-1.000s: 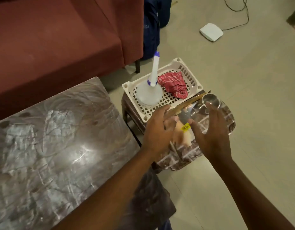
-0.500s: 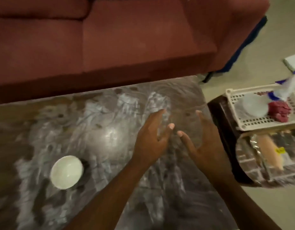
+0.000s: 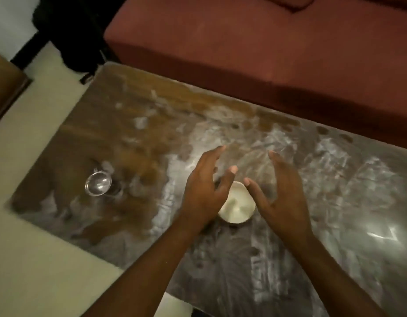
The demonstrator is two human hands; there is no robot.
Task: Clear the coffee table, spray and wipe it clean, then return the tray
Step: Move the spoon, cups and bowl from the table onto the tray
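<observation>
Above smeared table (image 3: 312, 179), left hand (image 3: 204, 191) and right hand (image 3: 282, 197), both spread and empty, flanking white bowl (image 3: 238, 208); no legible writing.

glossy, smeared table top (image 3: 278, 259) — clear glass cup (image 3: 98, 184), matt white bowl (image 3: 238, 208).

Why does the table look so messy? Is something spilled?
Nothing looks freshly spilled. The coffee table has whitish smears and streaks almost all over, like dried residue. The white bowl and glass stand upright.

White bowl (image 3: 236, 208) — edges hidden by hands.
</observation>
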